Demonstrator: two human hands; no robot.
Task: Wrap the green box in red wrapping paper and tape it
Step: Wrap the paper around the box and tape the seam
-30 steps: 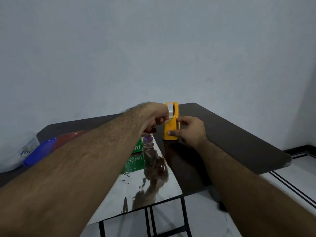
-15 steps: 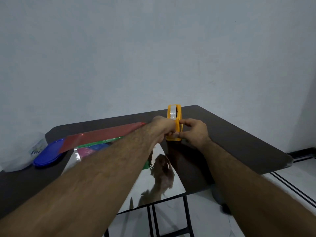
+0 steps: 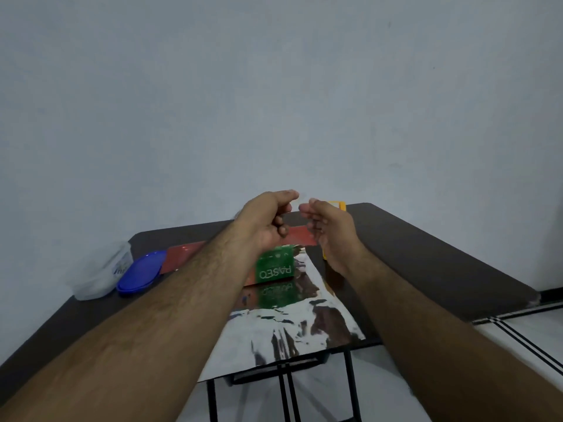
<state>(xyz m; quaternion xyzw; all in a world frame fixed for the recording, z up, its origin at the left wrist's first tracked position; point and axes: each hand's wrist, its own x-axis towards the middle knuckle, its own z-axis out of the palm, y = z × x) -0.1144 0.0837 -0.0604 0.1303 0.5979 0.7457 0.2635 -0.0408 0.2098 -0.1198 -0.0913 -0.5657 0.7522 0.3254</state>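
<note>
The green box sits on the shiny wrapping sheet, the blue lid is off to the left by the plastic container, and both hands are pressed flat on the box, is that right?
Not quite. The head view shows the left hand and right hand raised above the green box, not touching it. The rest is right.

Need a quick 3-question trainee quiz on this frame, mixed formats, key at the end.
1. True or false: the green box is already fully covered by the wrapping paper.
2. Where is the yellow tape dispenser? A) on the table, partly hidden behind the right hand; B) on the floor; C) on top of the green box.
3. Fill in: the word printed on the green box reads ____.

Key: 1 false, the box lies bare on the paper's silver side; 2 A; 3 PASEO.
</note>
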